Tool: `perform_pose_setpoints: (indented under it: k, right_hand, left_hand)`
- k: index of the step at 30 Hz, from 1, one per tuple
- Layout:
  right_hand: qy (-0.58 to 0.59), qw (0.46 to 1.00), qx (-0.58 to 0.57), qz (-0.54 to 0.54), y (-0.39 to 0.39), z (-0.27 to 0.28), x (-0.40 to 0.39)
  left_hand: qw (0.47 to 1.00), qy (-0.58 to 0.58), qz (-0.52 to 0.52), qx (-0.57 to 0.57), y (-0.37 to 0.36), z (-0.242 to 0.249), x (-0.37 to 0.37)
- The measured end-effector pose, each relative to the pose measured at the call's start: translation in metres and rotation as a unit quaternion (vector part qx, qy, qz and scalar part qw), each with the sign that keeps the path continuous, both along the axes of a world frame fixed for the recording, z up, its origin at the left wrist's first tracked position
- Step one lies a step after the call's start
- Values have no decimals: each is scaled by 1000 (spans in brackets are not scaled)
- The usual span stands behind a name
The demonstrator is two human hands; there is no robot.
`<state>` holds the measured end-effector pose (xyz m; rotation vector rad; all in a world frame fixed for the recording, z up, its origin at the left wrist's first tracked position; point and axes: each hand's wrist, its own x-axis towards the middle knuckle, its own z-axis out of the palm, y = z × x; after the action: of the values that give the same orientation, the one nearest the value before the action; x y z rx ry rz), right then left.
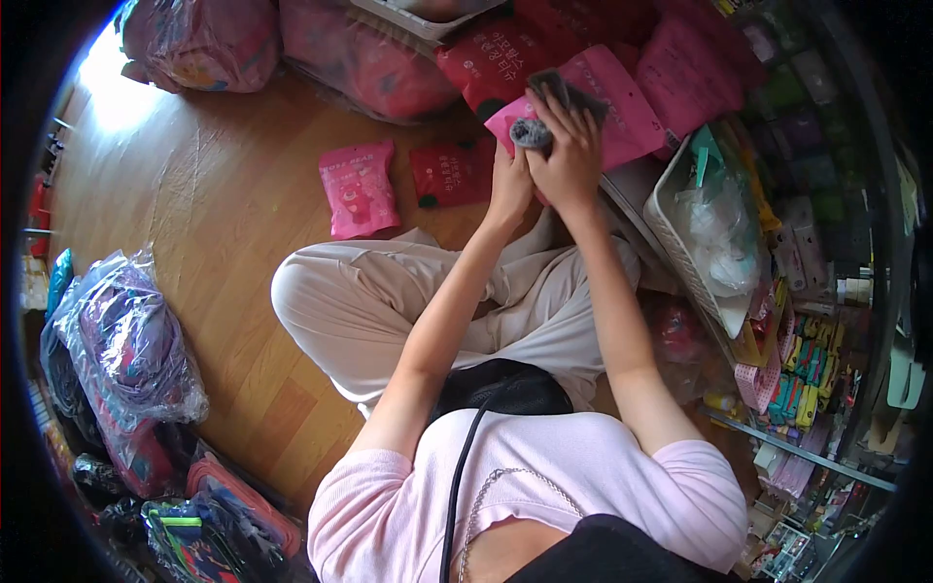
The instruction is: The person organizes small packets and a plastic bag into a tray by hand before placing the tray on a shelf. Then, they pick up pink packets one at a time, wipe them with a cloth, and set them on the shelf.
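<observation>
A pink packet [617, 92] with a dark panel is at the upper right of centre, beneath and beyond my hands. My right hand [569, 160] lies over a dark grey cloth [531, 134], its fingers wrapped round it. Close beside it, my left hand [510, 185] is raised against the packet's lower left edge; its fingers are mostly hidden behind the cloth and packet. On the wooden floor lie a pink packet with a bear picture [359, 189] and a red packet [452, 173], both in front of my crossed legs.
Plastic-wrapped bags [199, 44] stand at the upper left, with more wrapped goods [131, 340] at the left. A white basket [671, 209] holding clear plastic bags is to the right, beside shelves of small goods [807, 374]. Red packets [491, 63] are piled at the top.
</observation>
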<state>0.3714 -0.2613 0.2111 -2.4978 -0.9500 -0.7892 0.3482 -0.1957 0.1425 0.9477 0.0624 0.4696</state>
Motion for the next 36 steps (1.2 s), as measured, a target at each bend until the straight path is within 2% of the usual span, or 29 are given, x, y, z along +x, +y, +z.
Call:
perform_pose_setpoints:
  k: [5, 8, 9, 11, 12, 13, 15, 16, 17, 18, 19, 20, 23, 24, 25, 27, 28, 30, 31, 33, 34, 35, 36]
  right_hand:
    - [7, 998, 22, 55, -6, 20, 61]
    - [60, 982, 169, -52, -20, -2, 70]
    - [48, 982, 174, -47, -21, -2, 61]
    - [37, 982, 169, -79, -22, -2, 49]
    - [31, 981, 174, -78, -23, -2, 51]
    - [26, 984, 171, -52, -25, -2, 53]
    - [17, 985, 169, -25, -27, 2, 52]
    - [25, 985, 168, -20, -26, 3, 48]
    - [33, 985, 167, -15, -25, 5, 44]
    - [32, 985, 168, -12, -23, 10, 37]
    - [5, 995, 103, -18, -23, 16, 30]
    - [-22, 999, 38, -25, -21, 20, 27]
    - [-7, 1000, 18, 24, -21, 16, 28]
    - [-7, 999, 21, 24, -23, 14, 29]
    - [4, 999, 36, 18, -24, 11, 31]
    - [16, 998, 51, 18, -26, 7, 34]
    - [11, 997, 69, 15, -27, 4, 33]
    - [8, 996, 88, 12, -28, 1, 34]
    - [13, 995, 98, 11, -28, 0, 34]
    - [18, 994, 110, 8, -27, 1, 32]
    - [5, 994, 110, 6, -27, 2, 31]
    - [-9, 994, 111, 3, -26, 4, 30]
    - [-8, 994, 111, 4, -27, 4, 28]
  left_hand:
    - [999, 27, -5, 25, 3, 17, -7]
    - [996, 70, 26, 54, 1, 19, -8]
    - [996, 57, 30, 58, 1, 12, -6]
    - [990, 132, 26, -49, 6, 1, 0]
    - [980, 126, -36, -152, 17, 15, -2]
    - [941, 8, -166, -296, 26, 28, -9]
    - [966, 83, 4, -246, 41, 30, -1]
    - [957, 91, 39, -273, 49, 30, 5]
    - [958, 87, 41, -271, 55, 21, 15]
    - [973, 86, 28, -214, 61, 11, 24]
    - [984, 86, 16, -155, 64, 1, 30]
    - [976, 112, -14, -186, 64, 12, 27]
    - [976, 162, -60, -135, 66, 18, 25]
    - [966, 209, -98, -112, 69, 24, 22]
    - [967, 210, -97, -109, 73, 23, 21]
    - [955, 259, -143, 1, 82, 15, 24]
    - [955, 260, -140, 2, 86, 10, 27]
    - [962, 209, -139, -106, 93, 3, 35]
    - [962, 211, -138, -104, 95, -1, 39]
    - [970, 155, -65, -176, 98, 0, 44]
    - [977, 146, -10, -156, 96, 0, 48]
    - [977, 146, -9, -155, 97, -4, 54]
    - [981, 160, -38, -105, 99, -9, 58]
